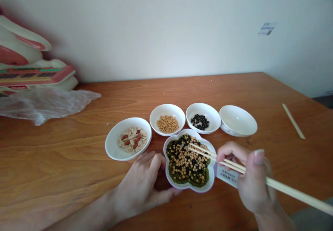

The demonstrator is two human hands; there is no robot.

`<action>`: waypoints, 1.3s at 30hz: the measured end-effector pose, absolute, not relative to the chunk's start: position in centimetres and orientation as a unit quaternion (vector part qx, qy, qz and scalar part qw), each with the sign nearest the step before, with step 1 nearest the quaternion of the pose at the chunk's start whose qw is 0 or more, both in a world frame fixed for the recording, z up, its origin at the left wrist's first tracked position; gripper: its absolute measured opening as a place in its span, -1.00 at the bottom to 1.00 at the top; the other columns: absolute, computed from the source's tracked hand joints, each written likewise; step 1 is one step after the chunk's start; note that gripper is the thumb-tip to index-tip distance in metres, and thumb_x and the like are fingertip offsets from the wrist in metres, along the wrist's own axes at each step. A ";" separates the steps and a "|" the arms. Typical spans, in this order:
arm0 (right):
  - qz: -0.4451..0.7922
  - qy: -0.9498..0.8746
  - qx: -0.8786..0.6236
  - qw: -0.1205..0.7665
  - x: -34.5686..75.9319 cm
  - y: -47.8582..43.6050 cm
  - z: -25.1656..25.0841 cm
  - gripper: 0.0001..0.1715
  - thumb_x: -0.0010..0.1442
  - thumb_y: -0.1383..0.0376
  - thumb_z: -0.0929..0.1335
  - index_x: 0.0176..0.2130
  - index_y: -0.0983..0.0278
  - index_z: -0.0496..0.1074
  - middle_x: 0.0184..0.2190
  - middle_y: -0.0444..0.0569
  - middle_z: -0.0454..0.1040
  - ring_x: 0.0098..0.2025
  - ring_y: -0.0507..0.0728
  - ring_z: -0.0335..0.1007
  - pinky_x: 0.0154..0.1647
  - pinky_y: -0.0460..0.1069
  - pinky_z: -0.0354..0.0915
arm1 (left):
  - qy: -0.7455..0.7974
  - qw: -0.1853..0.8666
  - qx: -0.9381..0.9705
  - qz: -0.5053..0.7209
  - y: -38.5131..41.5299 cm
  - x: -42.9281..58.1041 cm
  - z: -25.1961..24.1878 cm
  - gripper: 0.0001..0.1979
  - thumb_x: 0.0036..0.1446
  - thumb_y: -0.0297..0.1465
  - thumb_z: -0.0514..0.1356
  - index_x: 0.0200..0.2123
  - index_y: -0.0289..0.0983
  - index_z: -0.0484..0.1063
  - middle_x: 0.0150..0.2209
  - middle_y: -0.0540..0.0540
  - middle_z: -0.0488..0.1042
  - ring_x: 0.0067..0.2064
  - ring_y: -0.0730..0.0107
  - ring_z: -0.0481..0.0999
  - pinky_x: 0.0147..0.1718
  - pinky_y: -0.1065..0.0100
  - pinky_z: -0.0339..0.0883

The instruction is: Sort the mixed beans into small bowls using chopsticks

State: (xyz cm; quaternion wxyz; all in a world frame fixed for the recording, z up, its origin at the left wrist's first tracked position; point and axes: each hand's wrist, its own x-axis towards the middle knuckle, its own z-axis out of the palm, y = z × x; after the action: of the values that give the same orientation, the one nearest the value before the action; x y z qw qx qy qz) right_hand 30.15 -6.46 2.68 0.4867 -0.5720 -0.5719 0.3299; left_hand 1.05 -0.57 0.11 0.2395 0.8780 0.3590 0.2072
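Gripped in the right hand [253,184], 2 pale wooden chopsticks [296,193] reach over the white, lilac-edged, flower-shaped bowl [212,171] of mixed black, tan and green beans [191,161]. The left hand [145,177], partly open, rests against its rim. Smooth, round beans could slip from the narrow tips and scatter; an uneven push on the rim could tip the bowl.
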 end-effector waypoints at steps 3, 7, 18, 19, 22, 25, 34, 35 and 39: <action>0.327 -0.566 -0.581 0.485 30.6 -6.6 2.5 -0.07 0.49 -0.28 -0.05 -0.37 0.18 0.52 -0.59 -0.06 0.38 -0.56 0.11 0.31 -0.60 -0.01 0.14 | 0.361 0.237 0.878 0.209 -0.7 1.1 0.0 -0.59 0.20 -0.09 0.45 -0.15 -0.15 0.34 -0.21 -0.04 0.61 -0.26 0.20 0.63 -0.30 0.23 0.48; 0.289 -0.571 -0.605 0.474 30.4 -5.7 4.0 -0.03 0.50 -0.27 -0.07 -0.41 0.18 0.52 -0.56 -0.04 0.46 -0.52 0.11 0.34 -0.54 0.00 0.17 | 0.370 0.223 0.878 0.205 -0.9 1.0 -0.1 -0.53 0.14 -0.05 0.48 -0.16 -0.15 0.33 -0.24 -0.05 0.60 -0.30 0.19 0.61 -0.33 0.24 0.46; 0.208 -0.568 -0.665 0.438 26.7 -2.0 11.3 -0.06 0.49 -0.32 0.02 -0.50 0.20 0.45 -0.59 -0.10 0.42 -0.50 0.05 0.31 -0.39 0.02 0.19 | 0.389 0.228 0.869 0.203 -1.0 0.6 0.0 -0.46 0.14 0.11 0.43 -0.24 -0.16 0.31 -0.30 -0.06 0.58 -0.33 0.17 0.57 -0.35 0.23 0.36; 0.210 -0.563 -0.663 0.448 26.5 -2.0 11.0 -0.06 0.49 -0.32 0.02 -0.51 0.20 0.45 -0.60 -0.10 0.41 -0.50 0.05 0.31 -0.39 0.02 0.19 | 0.389 0.226 0.868 0.207 -1.0 0.6 0.0 -0.46 0.14 0.11 0.43 -0.26 -0.16 0.29 -0.32 -0.05 0.57 -0.34 0.18 0.56 -0.36 0.24 0.35; 0.232 -0.562 -0.644 0.465 26.5 -2.4 9.2 -0.04 0.50 -0.30 0.00 -0.50 0.20 0.48 -0.60 -0.09 0.43 -0.49 0.06 0.33 -0.40 0.01 0.21 | 0.393 0.222 0.870 0.198 -1.1 0.6 -0.1 -0.46 0.14 0.10 0.43 -0.26 -0.16 0.30 -0.32 -0.04 0.56 -0.34 0.18 0.56 -0.35 0.23 0.35; 0.230 -0.558 -0.636 0.481 27.0 -3.6 7.4 -0.09 0.53 -0.25 0.05 -0.48 0.20 0.51 -0.58 -0.08 0.46 -0.49 0.06 0.33 -0.41 0.01 0.20 | 0.394 0.207 0.874 0.197 -1.1 0.7 -0.2 -0.48 0.14 0.08 0.43 -0.27 -0.15 0.29 -0.34 -0.03 0.55 -0.35 0.18 0.54 -0.37 0.25 0.34; 0.230 -0.571 -0.611 0.498 26.6 -4.7 6.0 -0.10 0.54 -0.22 0.04 -0.46 0.22 0.52 -0.58 -0.07 0.44 -0.53 0.04 0.28 -0.48 -0.03 0.17 | 0.381 0.207 0.878 0.202 -1.2 0.9 -0.1 -0.52 0.15 0.01 0.44 -0.28 -0.15 0.28 -0.33 -0.03 0.55 -0.34 0.18 0.57 -0.39 0.27 0.35; 0.231 -0.562 -0.609 0.510 26.4 -4.6 5.8 -0.09 0.54 -0.23 0.05 -0.46 0.22 0.52 -0.58 -0.07 0.44 -0.53 0.04 0.27 -0.50 -0.04 0.17 | 0.380 0.207 0.879 0.202 -1.2 0.8 -0.1 -0.53 0.15 0.00 0.45 -0.28 -0.15 0.28 -0.33 -0.03 0.55 -0.33 0.18 0.58 -0.38 0.27 0.35; 0.238 -0.523 -0.610 0.546 26.1 -4.1 5.3 -0.06 0.52 -0.26 0.05 -0.51 0.22 0.51 -0.62 -0.06 0.42 -0.55 0.05 0.27 -0.53 -0.05 0.17 | 0.379 0.207 0.879 0.202 -1.3 0.6 -0.2 -0.53 0.16 0.00 0.44 -0.24 -0.15 0.30 -0.30 -0.04 0.56 -0.31 0.18 0.58 -0.35 0.25 0.37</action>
State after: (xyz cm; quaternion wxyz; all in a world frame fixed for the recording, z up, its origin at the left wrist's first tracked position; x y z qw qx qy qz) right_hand 26.07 -4.14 5.33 0.5459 -0.6098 -0.5230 0.2378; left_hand 0.62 -1.27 -0.17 0.2071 0.8792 0.3789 0.2016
